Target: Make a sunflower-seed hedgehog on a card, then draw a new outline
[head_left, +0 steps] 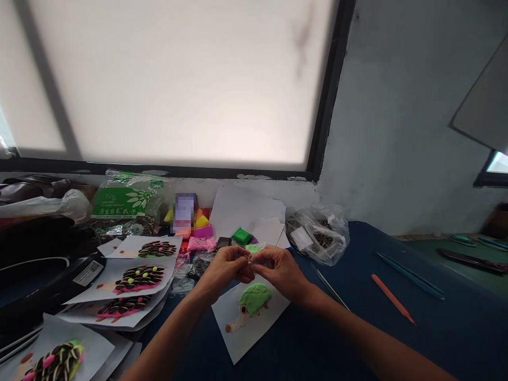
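Note:
My left hand (228, 266) and my right hand (282, 270) meet above the dark blue table, fingertips pinched together. Between them is a small pale bit, too small to make out. Just below lies a white card (234, 346) with a hedgehog figure on it. Its body is a flat patch of green modelling clay (256, 297); the pale snout ends in a brown nose (228, 328), and the eye is dark. Behind my fingers, a light green lump (253, 247) is partly hidden.
Finished-looking hedgehog cards (130, 280) covered in sunflower seeds are stacked at left. Clay packets, including a green one (241, 236), lie at the back beside a seed bag (127, 198). Right are another clear bag of seeds (319, 233), an orange tool (392, 299) and a blue tool (410, 275).

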The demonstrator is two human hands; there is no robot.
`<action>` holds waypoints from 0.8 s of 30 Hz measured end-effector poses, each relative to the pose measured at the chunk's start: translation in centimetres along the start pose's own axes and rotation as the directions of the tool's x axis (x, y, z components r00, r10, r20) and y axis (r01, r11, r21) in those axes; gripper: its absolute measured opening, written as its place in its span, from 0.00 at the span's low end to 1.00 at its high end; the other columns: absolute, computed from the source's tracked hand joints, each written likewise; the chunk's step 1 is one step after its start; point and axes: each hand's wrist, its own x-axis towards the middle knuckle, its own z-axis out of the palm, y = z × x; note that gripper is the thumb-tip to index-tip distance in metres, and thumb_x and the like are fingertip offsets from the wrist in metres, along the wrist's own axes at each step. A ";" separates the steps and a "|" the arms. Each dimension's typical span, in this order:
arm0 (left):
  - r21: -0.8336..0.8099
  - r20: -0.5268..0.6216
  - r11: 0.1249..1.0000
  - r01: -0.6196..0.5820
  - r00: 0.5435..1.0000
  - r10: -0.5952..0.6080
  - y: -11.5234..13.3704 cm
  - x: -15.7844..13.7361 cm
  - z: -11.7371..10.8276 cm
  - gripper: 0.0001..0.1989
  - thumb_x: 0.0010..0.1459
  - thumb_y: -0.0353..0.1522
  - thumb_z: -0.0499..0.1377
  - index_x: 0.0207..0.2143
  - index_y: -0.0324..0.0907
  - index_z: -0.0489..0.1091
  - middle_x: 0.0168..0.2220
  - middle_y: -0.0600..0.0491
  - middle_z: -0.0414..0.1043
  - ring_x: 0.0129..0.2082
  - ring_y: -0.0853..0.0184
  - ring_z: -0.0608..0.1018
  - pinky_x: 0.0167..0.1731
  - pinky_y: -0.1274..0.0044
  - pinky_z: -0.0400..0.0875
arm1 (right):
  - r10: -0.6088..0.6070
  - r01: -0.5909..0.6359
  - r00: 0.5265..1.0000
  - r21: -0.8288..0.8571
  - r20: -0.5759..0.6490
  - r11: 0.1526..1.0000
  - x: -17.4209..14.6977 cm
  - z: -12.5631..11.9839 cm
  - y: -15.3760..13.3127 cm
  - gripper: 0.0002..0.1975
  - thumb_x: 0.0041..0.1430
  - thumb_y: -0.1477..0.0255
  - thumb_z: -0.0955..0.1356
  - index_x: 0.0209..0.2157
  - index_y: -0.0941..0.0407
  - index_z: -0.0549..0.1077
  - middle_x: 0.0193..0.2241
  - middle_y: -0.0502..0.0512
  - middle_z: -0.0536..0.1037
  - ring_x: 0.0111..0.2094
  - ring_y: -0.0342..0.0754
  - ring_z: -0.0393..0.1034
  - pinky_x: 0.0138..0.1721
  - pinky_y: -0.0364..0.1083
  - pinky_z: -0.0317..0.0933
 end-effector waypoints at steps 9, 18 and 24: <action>0.094 -0.010 0.995 0.023 1.000 -0.022 1.0 -0.2 -0.3 0.06 0.52 0.32 0.61 0.27 0.38 0.69 0.20 0.53 0.75 0.21 0.68 0.78 0.24 0.78 0.72 | -0.082 0.082 0.996 0.007 0.024 0.997 -0.3 0.1 -0.1 0.10 0.60 0.77 0.67 0.39 0.55 0.80 0.31 0.52 0.72 0.30 0.43 0.66 0.31 0.42 0.60; 0.083 0.057 0.996 0.031 0.998 -0.036 0.9 -0.3 -0.6 0.11 0.48 0.32 0.65 0.33 0.36 0.71 0.22 0.51 0.77 0.25 0.66 0.80 0.29 0.76 0.76 | -0.109 0.127 0.991 -0.283 0.079 0.951 -0.3 0.0 -0.1 0.06 0.60 0.75 0.68 0.35 0.53 0.79 0.29 0.50 0.71 0.26 0.41 0.63 0.28 0.41 0.56; 0.075 0.127 0.997 0.009 0.992 -0.019 1.3 -0.5 -1.2 0.19 0.44 0.39 0.69 0.34 0.35 0.73 0.25 0.50 0.78 0.28 0.65 0.80 0.33 0.73 0.76 | -0.126 0.135 0.991 -0.257 0.050 0.957 -0.5 0.1 -0.3 0.06 0.60 0.75 0.68 0.34 0.54 0.79 0.29 0.50 0.71 0.27 0.42 0.64 0.28 0.41 0.56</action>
